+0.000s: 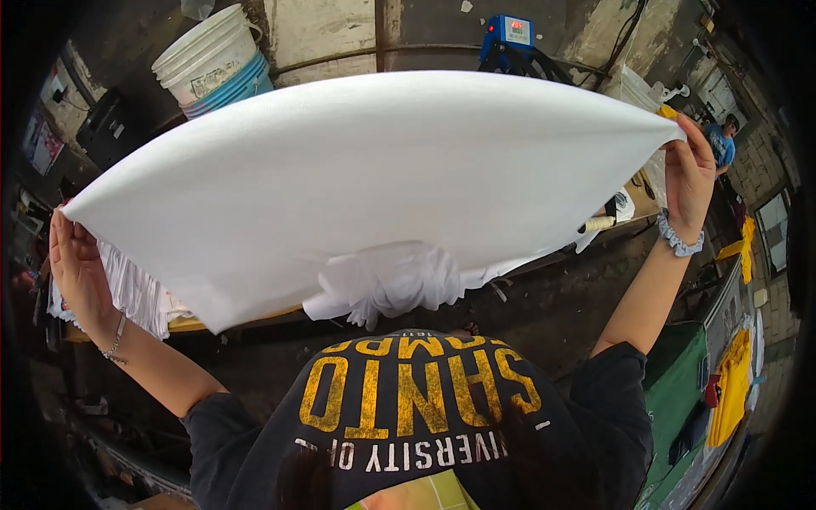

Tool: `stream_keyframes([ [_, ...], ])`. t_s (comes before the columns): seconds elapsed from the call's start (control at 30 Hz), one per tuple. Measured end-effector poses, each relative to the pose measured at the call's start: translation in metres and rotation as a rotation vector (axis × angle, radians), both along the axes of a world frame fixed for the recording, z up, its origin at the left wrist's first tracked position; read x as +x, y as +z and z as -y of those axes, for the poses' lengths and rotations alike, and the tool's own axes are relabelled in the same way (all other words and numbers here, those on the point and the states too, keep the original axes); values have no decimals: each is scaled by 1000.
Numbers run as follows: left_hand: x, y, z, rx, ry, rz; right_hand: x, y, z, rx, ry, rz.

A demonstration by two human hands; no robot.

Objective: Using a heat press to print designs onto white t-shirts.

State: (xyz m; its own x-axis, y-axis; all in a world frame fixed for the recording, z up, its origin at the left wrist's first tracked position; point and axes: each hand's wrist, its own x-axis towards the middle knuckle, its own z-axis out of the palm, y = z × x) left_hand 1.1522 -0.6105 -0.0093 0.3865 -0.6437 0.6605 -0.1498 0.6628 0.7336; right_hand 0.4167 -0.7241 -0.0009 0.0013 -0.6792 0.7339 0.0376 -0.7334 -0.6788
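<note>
I hold a large white fabric piece (408, 161) stretched wide in front of me, its top edge bowed away from me. My left hand (76, 263) pinches its left corner at the far left. My right hand (688, 174) pinches the opposite corner, higher at the right. A crumpled white bunch of fabric (391, 280) hangs at the middle of the lower part, above my dark shirt. A pile of white folded cloth (132, 293) shows under the left side, by my left hand. Much of the work table (191, 324) is hidden behind the fabric.
Stacked white and blue buckets (204, 64) and a blue machine (510, 34) stand beyond the fabric. A person in blue (721, 146) is at the far right. Yellow garments (729, 387) and a green board (667, 382) are at lower right. Dark floor shows below the table.
</note>
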Motion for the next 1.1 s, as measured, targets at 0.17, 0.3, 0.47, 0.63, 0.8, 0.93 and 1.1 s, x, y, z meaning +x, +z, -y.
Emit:
stream_keyframes([
  [0.17,3,-18,23,157,-31,-12,5,-11,20,16,17,-13],
  [0.3,-19,-53,52,307,-11,-52,23,-36,47,130,-57,-131],
  [0.47,-39,-117,94,485,-113,-133,48,-90,86,477,-94,-295],
  [0.63,-33,-198,130,689,-9,-49,69,-175,138,687,7,-454],
  [0.8,-22,-292,180,956,87,-99,100,-282,210,894,48,-555],
  [0.93,-45,-359,199,791,191,-274,140,-362,229,758,-129,-580],
  [1.1,-154,-368,169,474,159,727,213,-392,175,530,-47,-699],
])
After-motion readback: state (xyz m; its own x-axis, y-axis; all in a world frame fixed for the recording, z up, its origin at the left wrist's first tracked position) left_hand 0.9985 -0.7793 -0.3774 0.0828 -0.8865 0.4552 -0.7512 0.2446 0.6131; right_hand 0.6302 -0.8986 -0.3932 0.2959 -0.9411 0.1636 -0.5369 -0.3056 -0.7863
